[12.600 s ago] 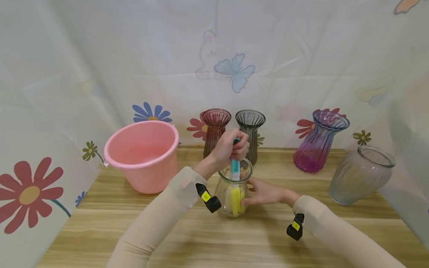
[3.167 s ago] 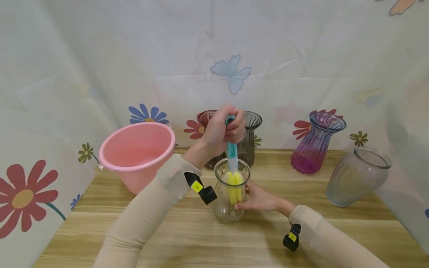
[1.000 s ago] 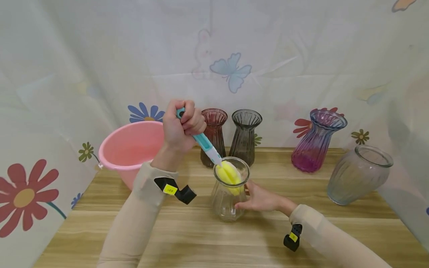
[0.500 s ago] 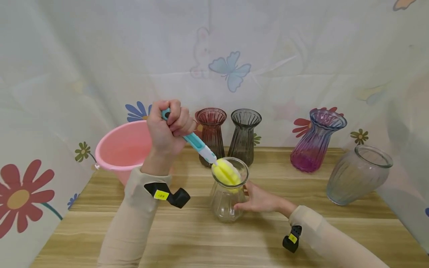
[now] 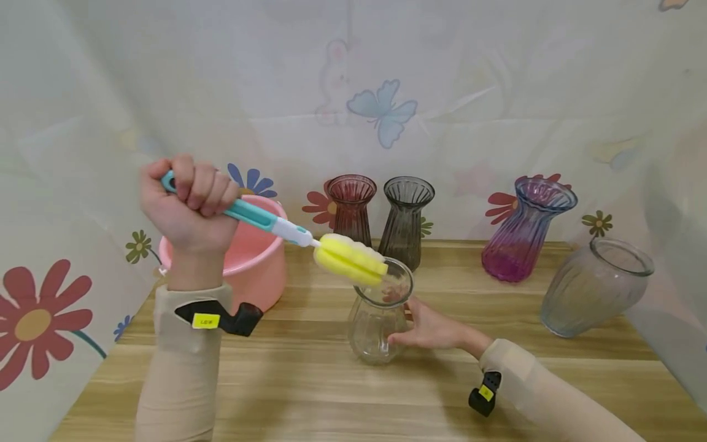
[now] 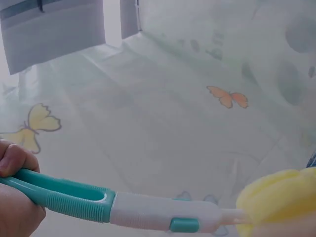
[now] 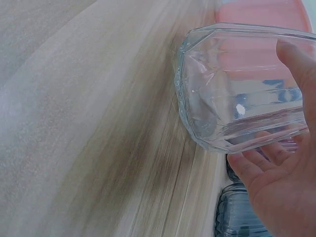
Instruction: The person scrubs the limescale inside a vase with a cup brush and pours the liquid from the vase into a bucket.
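My left hand (image 5: 190, 202) grips the teal handle of a sponge bottle brush (image 5: 350, 259), held at a slant with its yellow head overlapping the rim of a clear glass vase (image 5: 375, 331) in the head view. In the left wrist view the fingers wrap the end of the handle, and the white shaft runs to the yellow sponge (image 6: 276, 197). My right hand (image 5: 436, 323) holds the clear vase from its right side, thumb in front and fingers behind. The right wrist view shows the thumb and fingers around the vase's faceted glass body (image 7: 207, 94).
A pink bucket (image 5: 262, 282) stands at the left, partly behind my left arm. Behind the clear vase are a red vase (image 5: 351, 212) and a grey vase (image 5: 403, 227). To the right are a blue-purple vase (image 5: 521, 236) and a pale wide vase (image 5: 591, 291), on the wooden table (image 5: 331, 393).
My left hand has moved left and lifted the brush head from deep in the clear vase up out of its mouth. The right hand keeps its hold on the vase.
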Tool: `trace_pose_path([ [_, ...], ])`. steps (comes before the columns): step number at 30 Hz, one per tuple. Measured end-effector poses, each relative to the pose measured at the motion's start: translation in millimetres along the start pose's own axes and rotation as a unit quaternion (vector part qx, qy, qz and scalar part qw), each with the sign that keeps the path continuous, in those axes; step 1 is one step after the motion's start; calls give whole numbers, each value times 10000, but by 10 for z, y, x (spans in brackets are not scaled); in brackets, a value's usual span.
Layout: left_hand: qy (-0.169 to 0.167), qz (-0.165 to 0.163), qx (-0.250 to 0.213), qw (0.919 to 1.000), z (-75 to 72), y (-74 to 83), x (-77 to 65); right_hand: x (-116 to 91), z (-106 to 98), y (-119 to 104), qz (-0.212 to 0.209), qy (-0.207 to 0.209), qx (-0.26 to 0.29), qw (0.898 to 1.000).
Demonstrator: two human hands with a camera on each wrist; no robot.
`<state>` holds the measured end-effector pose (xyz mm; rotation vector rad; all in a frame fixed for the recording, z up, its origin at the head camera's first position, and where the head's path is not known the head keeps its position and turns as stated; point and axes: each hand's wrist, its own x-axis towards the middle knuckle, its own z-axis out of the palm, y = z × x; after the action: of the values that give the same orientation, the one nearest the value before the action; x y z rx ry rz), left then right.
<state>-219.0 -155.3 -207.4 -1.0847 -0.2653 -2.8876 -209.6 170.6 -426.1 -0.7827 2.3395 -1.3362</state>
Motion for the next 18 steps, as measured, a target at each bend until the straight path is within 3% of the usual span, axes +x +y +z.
trace_pose_path([
  [3,244,310,-182,9991,-42,235,-36,2,1,-7,11,48,-12,10000],
  [6,407,331,-170,9985,-74,417,-72,1,10,-18,25,91,-24,10000],
  [10,364,-217,458,9981,-143,495,-104,1,15,-32,34,99,38,9999],
  [12,249,-686,1088,9914,-195,450,-103,3,13,-35,27,105,56,9999],
  [14,161,-1232,1872,9744,-255,361,-95,2,13,-34,3,113,54,9999],
  [15,164,-1512,2301,9612,-283,303,-84,1,12,-34,-8,120,37,9999],
  [17,262,-2157,3044,9274,-332,179,-54,1,14,-33,-30,121,17,9999],
  [18,347,-2451,3432,9061,-352,109,-38,0,15,-33,-26,115,3,9999],
])
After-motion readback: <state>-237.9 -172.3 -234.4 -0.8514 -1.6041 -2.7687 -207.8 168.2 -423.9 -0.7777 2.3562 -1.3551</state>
